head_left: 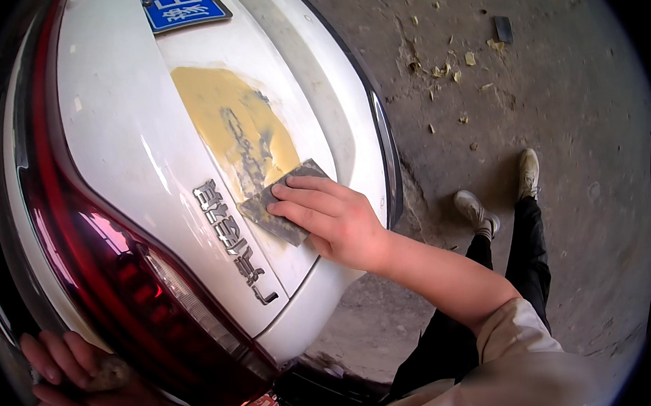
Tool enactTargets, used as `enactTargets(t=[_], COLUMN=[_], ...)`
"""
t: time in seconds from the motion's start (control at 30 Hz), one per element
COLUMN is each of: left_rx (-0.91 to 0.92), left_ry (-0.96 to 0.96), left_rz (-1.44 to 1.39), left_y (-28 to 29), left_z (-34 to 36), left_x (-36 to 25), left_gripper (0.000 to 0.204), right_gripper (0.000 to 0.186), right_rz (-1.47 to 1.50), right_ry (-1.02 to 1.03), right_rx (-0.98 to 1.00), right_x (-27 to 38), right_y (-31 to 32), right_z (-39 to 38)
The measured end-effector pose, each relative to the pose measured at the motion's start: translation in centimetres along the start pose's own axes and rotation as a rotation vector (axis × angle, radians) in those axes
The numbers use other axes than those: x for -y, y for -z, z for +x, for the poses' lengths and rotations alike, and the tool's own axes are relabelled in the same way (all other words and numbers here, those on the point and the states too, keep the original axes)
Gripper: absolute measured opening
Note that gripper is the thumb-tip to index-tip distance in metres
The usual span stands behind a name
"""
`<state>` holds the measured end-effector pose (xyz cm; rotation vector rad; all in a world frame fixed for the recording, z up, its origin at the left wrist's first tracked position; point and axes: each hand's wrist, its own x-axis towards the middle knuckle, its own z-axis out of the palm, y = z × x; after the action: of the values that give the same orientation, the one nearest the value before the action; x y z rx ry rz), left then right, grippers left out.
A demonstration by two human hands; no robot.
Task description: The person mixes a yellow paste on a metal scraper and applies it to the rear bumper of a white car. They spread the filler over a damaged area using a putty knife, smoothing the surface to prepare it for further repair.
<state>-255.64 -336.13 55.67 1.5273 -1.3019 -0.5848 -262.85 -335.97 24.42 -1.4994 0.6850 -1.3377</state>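
Observation:
My right hand (330, 218) presses a dark grey, yellow-smeared flat square pad (290, 236) onto the lower end of a yellow filler patch (217, 105) on the white car's rear panel (99, 90). Grey shows through the middle of the patch. Chrome lettering (229, 232) runs just left of the pad. At the lower left, in shadow beside the red tail light (127, 277), my left hand (90, 393) has curled fingers around or against a small mottled tan thing (109, 371) that I cannot make out.
A blue licence plate (183, 3) is at the top. The car's curved bumper edge (382, 146) borders the grey concrete floor (578, 246). Pale scraps (470, 58) and a dark flat piece (503, 30) lie on it. My legs and light shoes (527, 170) show at the right.

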Motion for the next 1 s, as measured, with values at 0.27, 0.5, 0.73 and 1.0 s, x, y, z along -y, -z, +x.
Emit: enactTargets(t=[0.27,0.5,0.73,1.0], left_rx=[0.020,0.118,0.340,0.894], left_ry=[0.042,0.170,0.542,0.716], left_rz=[-0.088,-0.114,0.140,0.336], left_y=[0.5,2.0,0.6,0.5], left_z=[-0.1,0.4,0.6,3.0], left_x=[-0.7,-0.5,-3.2,-2.9], left_gripper=[0.025,0.034,0.048,0.029], right_gripper=[0.055,0.038,0.037,0.040], right_rz=[-0.019,0.080,0.524,0.071], right_ry=[0.029,-0.117,-0.234,0.299], right_rx=[0.022,-0.093,-0.267,-0.155], right_x=[1.4,3.3,7.0,14.4], right_y=[0.0,4.5,11.5,15.9], right_z=[-3.3,-4.0,2.6,8.4])
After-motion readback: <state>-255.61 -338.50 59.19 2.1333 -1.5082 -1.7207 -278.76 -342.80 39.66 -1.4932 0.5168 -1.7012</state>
